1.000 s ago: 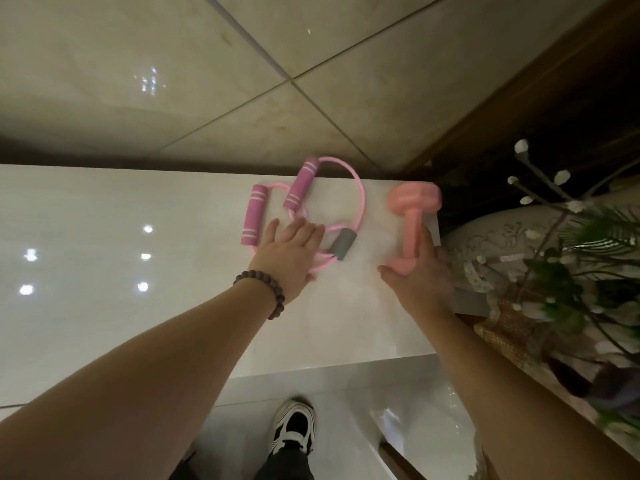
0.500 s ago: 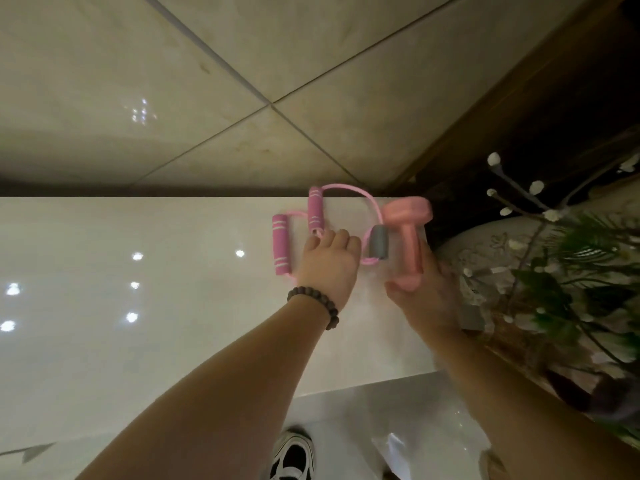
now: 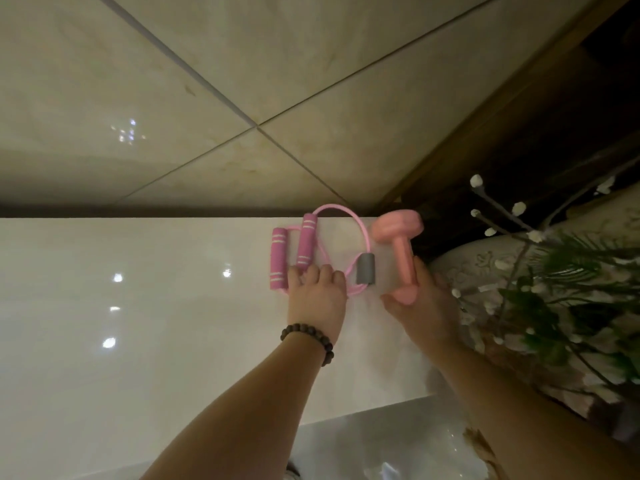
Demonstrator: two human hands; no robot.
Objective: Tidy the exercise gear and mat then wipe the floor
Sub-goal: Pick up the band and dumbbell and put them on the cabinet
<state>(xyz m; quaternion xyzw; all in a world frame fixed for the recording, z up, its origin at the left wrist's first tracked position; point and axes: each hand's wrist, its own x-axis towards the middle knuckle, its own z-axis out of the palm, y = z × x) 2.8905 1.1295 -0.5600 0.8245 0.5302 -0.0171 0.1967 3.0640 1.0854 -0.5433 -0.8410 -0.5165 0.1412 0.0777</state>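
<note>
Tabletop (image 3: 138, 323) far edge carries the gear: resistance band (image 3: 311, 252) overhangs it slightly, dumbbell (image 3: 400, 252) lies at the right corner, potted plant (image 3: 571, 289) close beyond. I see wide bare surface to the left. Left hand (image 3: 317, 297) lies palm-down on the band, fingers loosely bent (grip unclear). Right hand (image 3: 420, 306) wraps the dumbbell handle.

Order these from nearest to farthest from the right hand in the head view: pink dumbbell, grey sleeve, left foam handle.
1. Pink dumbbell: held in the right hand.
2. Grey sleeve: just left of the dumbbell.
3. Left foam handle: farthest left on the white surface.
</note>
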